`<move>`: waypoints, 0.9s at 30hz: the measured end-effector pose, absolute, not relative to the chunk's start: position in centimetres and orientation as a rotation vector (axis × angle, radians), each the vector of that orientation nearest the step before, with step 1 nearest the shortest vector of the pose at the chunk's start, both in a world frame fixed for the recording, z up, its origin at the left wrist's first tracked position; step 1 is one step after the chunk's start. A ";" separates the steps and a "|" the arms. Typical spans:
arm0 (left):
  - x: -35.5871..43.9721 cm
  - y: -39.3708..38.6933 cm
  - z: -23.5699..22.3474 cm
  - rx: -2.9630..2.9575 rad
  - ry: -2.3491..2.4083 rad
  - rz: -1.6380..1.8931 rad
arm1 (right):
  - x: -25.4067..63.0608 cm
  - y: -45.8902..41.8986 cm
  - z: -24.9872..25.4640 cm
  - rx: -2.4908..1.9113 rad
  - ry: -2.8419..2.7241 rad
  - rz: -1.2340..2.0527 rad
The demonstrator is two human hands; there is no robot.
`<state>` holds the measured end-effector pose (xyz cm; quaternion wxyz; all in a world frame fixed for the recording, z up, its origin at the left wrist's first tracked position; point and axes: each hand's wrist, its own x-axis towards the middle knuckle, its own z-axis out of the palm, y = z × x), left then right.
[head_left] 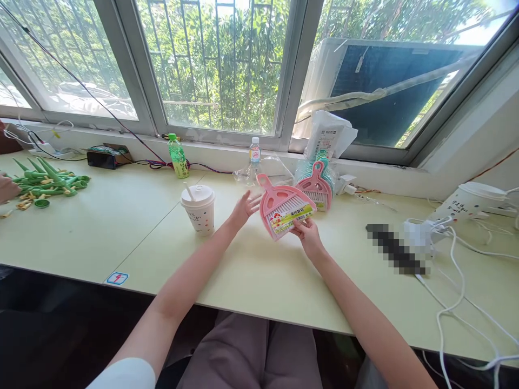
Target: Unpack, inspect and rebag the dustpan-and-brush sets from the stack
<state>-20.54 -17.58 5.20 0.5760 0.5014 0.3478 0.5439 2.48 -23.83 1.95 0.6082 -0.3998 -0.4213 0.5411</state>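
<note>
Pink dustpan set in hand, its brush and label in place

At the centre of the frame we see a pink plastic dustpan with a white-bristled brush nested in it [279, 201], crossed by a yellow-green printed label [292, 217]. Our right hand [310, 237] pinches its lower edge beside the label, fingers closed on it. Our left hand [243, 210] is just beside the pan's left edge, fingers extended and loosely spread, holding nothing.

As we judge it, one set is picked out and turned label-up; brush and pan are not yet parted, and the label is still on. Just behind, right of centre, a stack of pink and teal plastic dustpan sets [317, 186] stands below a crumpled white plastic bag [329, 135], seemingly unhandled.

Some things escape us. The held pan covers part of the stack, so we cannot count its sets. We cannot tell whether our left fingertips touch the rim, or whether the pan rests on the pale yellow-green tabletop [251, 281]. A dark object at right [395, 249] is pixelated, and another person's hand [7, 189] is cut off at the left edge.
</note>
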 end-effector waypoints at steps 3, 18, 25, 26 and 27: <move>-20.2 -17.9 5.1 1.107 0.738 1.331 | 2.4 -23.9 2.2 -0.938 -1.006 1.279; -18.2 -19.6 4.9 1.251 0.679 1.023 | 3.5 -23.2 2.4 -0.962 -0.999 1.233; -17.5 -20.0 3.9 1.254 0.691 0.835 | 2.7 -23.6 2.4 -0.961 -0.961 1.189; -17.3 -20.1 3.9 1.255 0.671 0.830 | 2.7 -23.7 2.3 -0.952 -0.943 1.178; -17.2 -20.1 3.9 1.256 0.641 0.841 | 2.7 -23.8 2.3 -0.940 -0.926 1.169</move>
